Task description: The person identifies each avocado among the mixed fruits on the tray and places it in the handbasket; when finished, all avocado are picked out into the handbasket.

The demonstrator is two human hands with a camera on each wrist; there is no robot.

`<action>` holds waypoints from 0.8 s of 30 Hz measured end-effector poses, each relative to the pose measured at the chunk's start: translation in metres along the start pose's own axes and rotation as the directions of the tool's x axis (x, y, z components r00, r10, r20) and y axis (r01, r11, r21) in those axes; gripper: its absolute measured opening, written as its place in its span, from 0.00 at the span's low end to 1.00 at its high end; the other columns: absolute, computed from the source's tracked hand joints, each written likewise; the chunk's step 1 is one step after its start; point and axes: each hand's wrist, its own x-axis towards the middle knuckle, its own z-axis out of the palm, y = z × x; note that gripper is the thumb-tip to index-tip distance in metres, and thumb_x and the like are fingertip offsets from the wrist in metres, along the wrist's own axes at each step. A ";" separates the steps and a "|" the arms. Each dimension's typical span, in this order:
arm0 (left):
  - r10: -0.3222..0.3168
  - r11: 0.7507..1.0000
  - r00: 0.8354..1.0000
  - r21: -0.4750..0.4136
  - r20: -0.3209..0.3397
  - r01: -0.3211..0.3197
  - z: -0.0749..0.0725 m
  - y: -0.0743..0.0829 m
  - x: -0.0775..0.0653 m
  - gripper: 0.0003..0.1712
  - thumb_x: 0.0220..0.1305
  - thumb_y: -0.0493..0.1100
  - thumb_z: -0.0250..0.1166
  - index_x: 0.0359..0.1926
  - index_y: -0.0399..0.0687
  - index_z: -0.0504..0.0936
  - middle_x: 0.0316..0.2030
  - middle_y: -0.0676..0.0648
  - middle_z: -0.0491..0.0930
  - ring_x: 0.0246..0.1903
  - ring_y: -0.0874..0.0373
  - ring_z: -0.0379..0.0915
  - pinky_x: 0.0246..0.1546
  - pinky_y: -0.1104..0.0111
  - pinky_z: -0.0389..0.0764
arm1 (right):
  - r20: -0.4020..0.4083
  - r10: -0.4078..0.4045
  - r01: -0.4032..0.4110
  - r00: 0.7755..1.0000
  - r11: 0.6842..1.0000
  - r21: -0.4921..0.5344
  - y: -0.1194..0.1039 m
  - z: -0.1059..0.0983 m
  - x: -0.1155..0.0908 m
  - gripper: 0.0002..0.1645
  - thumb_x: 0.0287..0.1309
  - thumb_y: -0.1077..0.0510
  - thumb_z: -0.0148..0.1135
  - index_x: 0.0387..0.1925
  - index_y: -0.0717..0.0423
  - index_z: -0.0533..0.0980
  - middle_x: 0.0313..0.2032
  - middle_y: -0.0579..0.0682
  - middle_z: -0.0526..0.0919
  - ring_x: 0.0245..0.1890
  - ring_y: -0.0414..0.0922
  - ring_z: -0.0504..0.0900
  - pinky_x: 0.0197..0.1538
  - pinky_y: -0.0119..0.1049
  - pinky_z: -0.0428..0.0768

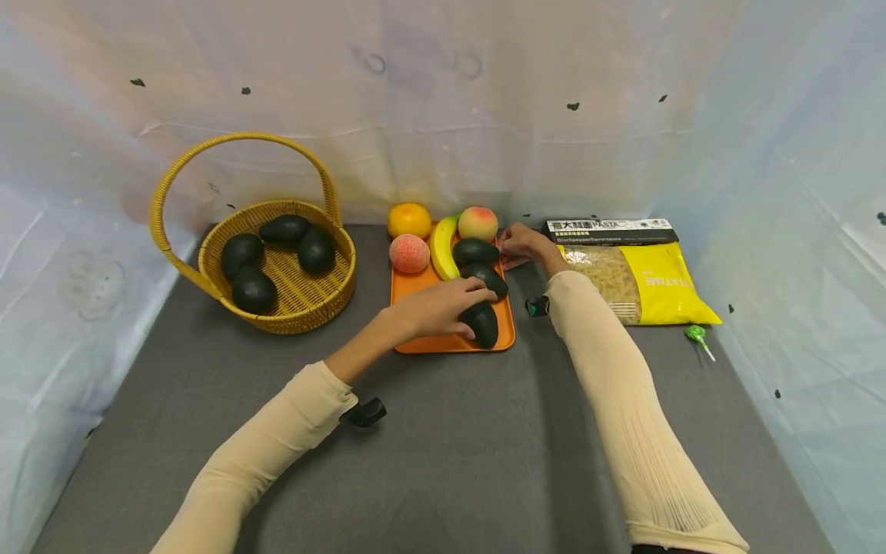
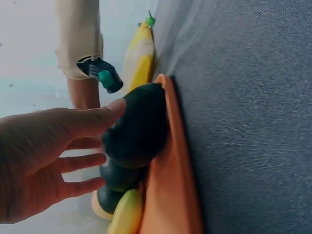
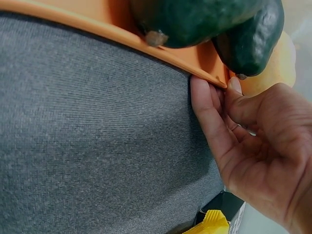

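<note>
In the head view, my left hand (image 1: 443, 308) is over the nearest of three dark green avocados (image 1: 482, 327) at the right side of an orange tray (image 1: 422, 344). The left wrist view shows my thumb touching that avocado (image 2: 139, 129), the other fingers spread and fairly straight. My right hand (image 3: 263, 131) pinches the tray's rim (image 3: 170, 63) near its far right corner, thumb on the rim and fingertips at its outer side. Also on the tray are a banana (image 1: 443, 246), a peach (image 1: 478, 223), a pinkish-red round fruit (image 1: 409, 253) and an orange (image 1: 408, 221).
A yellow wicker basket (image 1: 304, 319) with a tall handle stands left of the tray, several avocados inside. On the right lie a black pasta box (image 1: 609, 231), a yellow pasta bag (image 1: 657, 285) and a green lollipop (image 1: 696, 335). Pale sheeting (image 1: 443, 100) borders the grey table (image 1: 443, 462).
</note>
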 end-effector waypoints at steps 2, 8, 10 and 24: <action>0.021 1.000 1.000 0.012 -0.003 -0.021 0.004 -0.002 0.002 0.41 0.61 0.47 0.78 0.73 0.46 0.73 0.71 0.41 0.71 0.69 0.46 0.72 0.70 0.56 0.77 | -0.015 -0.001 0.001 1.000 1.000 -0.001 0.005 0.000 0.006 0.16 0.75 0.66 0.49 0.58 0.70 0.71 0.42 0.60 0.77 0.40 0.53 0.86 0.64 0.54 0.83; 0.047 0.993 0.999 0.104 0.016 -0.048 0.012 -0.004 0.003 0.43 0.61 0.45 0.78 0.75 0.49 0.71 0.76 0.40 0.67 0.76 0.45 0.65 0.75 0.53 0.72 | -0.050 -0.031 0.031 0.998 0.999 -0.017 0.018 0.000 0.022 0.14 0.76 0.64 0.49 0.57 0.67 0.71 0.41 0.57 0.78 0.36 0.48 0.86 0.58 0.48 0.88; 0.045 0.990 0.999 0.131 0.020 -0.047 0.013 -0.003 0.003 0.44 0.61 0.44 0.78 0.76 0.51 0.70 0.77 0.41 0.67 0.76 0.46 0.64 0.75 0.52 0.71 | -0.056 -0.044 0.043 0.997 0.999 -0.021 0.020 0.001 0.024 0.14 0.76 0.64 0.50 0.57 0.67 0.72 0.40 0.56 0.77 0.35 0.47 0.85 0.55 0.46 0.89; 0.026 0.977 1.000 0.213 0.004 -0.026 0.016 0.005 0.001 0.36 0.62 0.39 0.77 0.70 0.49 0.76 0.66 0.43 0.76 0.66 0.49 0.75 0.67 0.58 0.80 | -0.027 -0.014 0.014 1.000 1.000 0.010 0.010 0.001 0.013 0.11 0.74 0.67 0.51 0.53 0.68 0.72 0.37 0.54 0.79 0.37 0.50 0.85 0.59 0.50 0.87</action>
